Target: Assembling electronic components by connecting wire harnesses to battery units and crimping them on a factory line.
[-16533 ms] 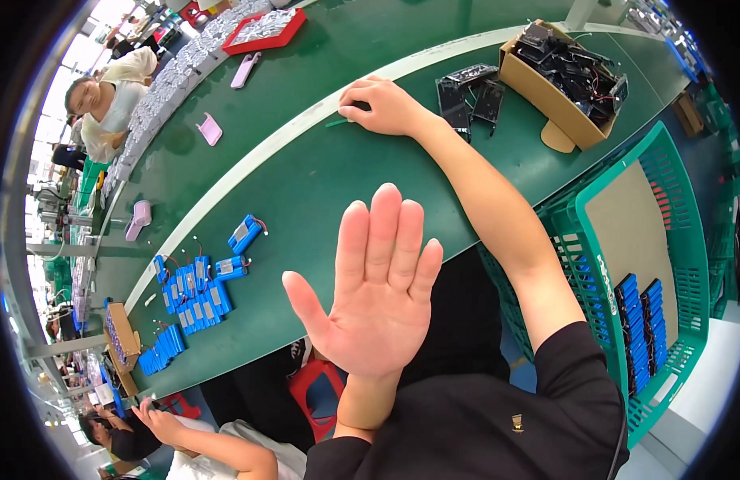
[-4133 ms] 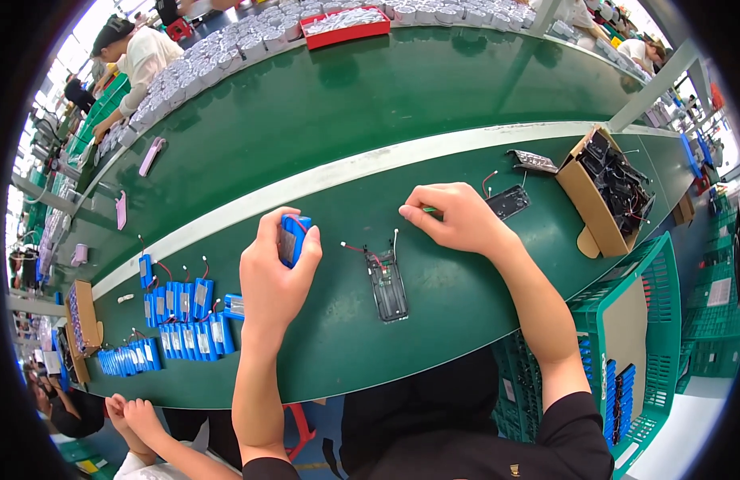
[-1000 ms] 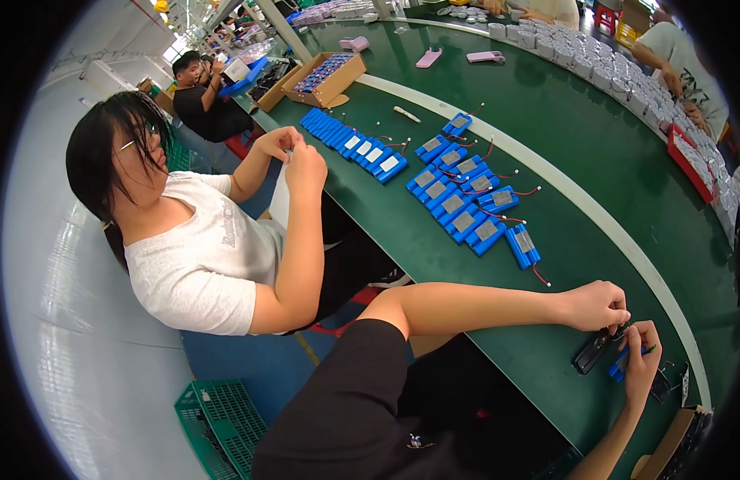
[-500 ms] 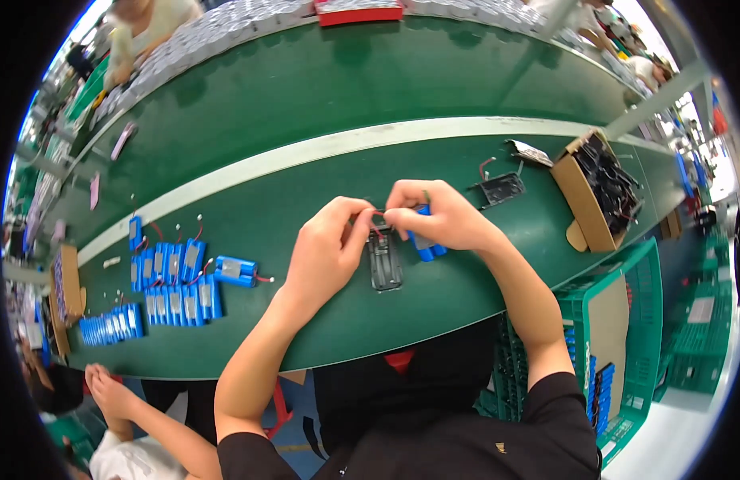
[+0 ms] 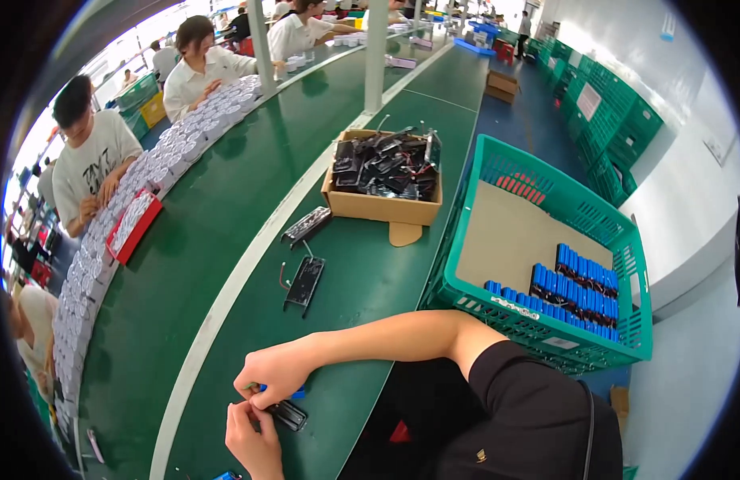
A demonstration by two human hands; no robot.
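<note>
At the lower left, both my hands meet over a black battery holder (image 5: 288, 414) lying on the green bench (image 5: 362, 296). My right hand (image 5: 274, 374) presses a blue battery cell (image 5: 296, 393) down onto the holder. My left hand (image 5: 254, 440) steadies the holder's near end with its fingertips. Two more black holders (image 5: 305, 280) (image 5: 306, 225) with loose wires lie further up the bench.
A cardboard box (image 5: 383, 206) of black holders stands ahead. A green plastic crate (image 5: 546, 240) with blue cells and a cardboard sheet sits to the right. Across the belt, people work beside rows of white parts (image 5: 130, 208) and a red tray (image 5: 134, 227).
The view has swung to the right, so my hands now sit at the lower left. Both hands stay on the holder and the blue cell, as half a second ago.
</note>
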